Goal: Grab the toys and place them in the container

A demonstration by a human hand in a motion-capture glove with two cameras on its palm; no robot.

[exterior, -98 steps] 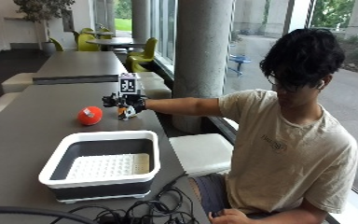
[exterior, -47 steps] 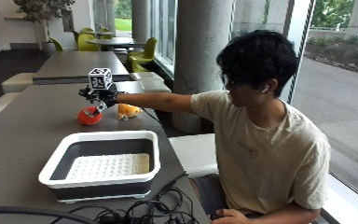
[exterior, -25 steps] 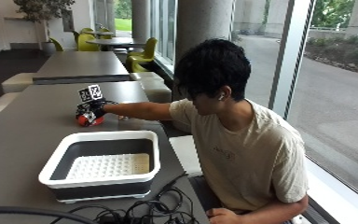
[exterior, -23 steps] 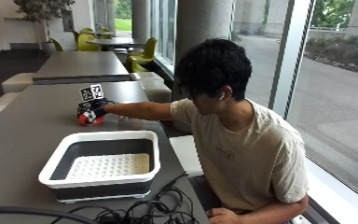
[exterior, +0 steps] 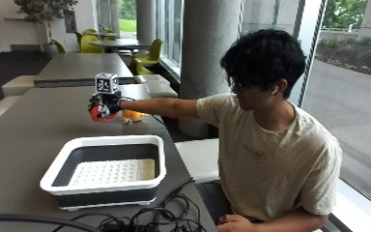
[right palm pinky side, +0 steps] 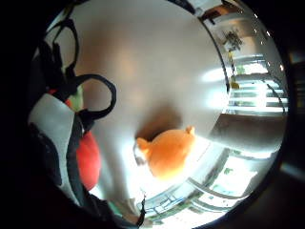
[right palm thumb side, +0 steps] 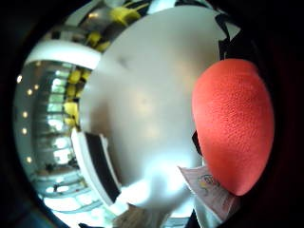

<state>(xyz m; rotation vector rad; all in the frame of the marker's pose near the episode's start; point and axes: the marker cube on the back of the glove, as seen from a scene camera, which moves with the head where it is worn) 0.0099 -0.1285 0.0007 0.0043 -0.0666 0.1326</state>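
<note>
Red toy: a rounded red toy sat in the gloved right hand, lifted just above the table, on the far side of the container.
Fingers: curled around the red toy; in the thumb side palm view it filled much of the frame, close against the palm.
Handling: its surface looked finely textured and matte, so probably light, somewhat soft and not slippery; a wrap around its widest part seemed the right hold, and a drop looked unlikely to harm it.
Orange toy: a small orange figure with ears lay on the table just right of the hand, apart from it; likely soft and light too, best taken around the body.
Container: a white-rimmed tub with dark walls stood near the camera, well apart from the hand, its top open.
Obstacles: nothing stood between hand and tub; its raised rim was the only thing to pass over.
Other things: black cables lay at the near table edge beside the tub.
</note>
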